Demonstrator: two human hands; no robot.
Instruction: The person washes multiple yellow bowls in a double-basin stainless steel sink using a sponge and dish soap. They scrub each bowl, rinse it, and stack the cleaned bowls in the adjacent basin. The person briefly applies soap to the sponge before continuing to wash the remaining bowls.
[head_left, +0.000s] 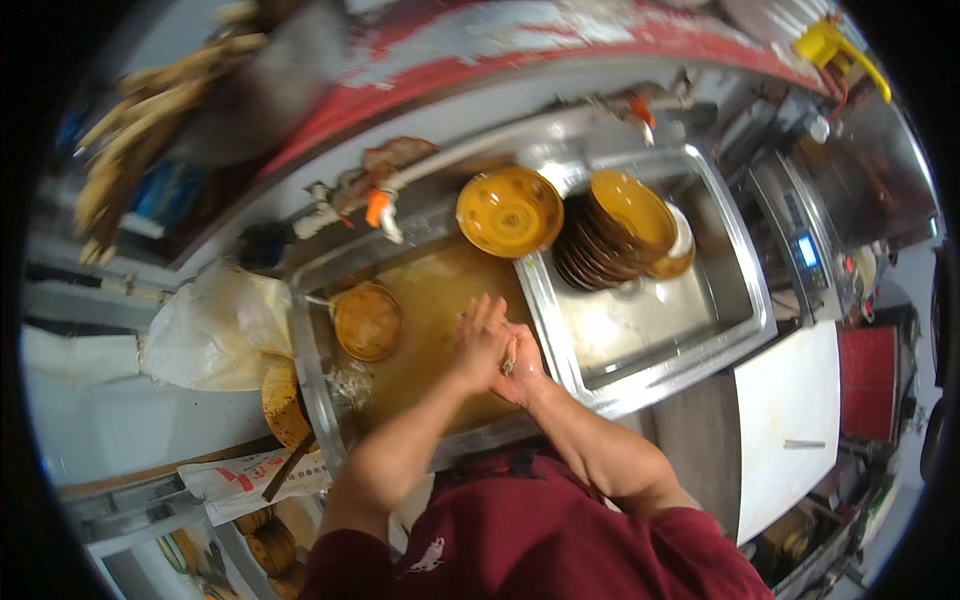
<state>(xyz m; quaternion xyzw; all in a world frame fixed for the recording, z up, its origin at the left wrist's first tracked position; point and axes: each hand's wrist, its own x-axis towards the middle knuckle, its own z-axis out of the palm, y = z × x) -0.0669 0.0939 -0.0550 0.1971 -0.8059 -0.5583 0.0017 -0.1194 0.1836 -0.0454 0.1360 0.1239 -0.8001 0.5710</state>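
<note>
My left hand (484, 345) and my right hand (523, 367) meet palm to palm above the left sink basin, the left one blurred with its fingers stretched out. Between the palms shows the edge of a small beige, cloth-like wad (511, 355); most of it is hidden. Cloudy brown water (427, 300) lies below them in the basin. In that water, to the left, sits an amber-brown bowl (367, 322). Another amber bowl (510, 211) rests near the rear end of the divider, beside a leaning stack of brown bowls (611, 251) in the right basin.
An orange-handled tap (379, 208) and a second orange tap (641, 112) stand along the back wall. Right of the sink are a white board (787, 427) and a device with a lit display (807, 251). A plastic bag (217, 330) and a yellow container (283, 401) stand left.
</note>
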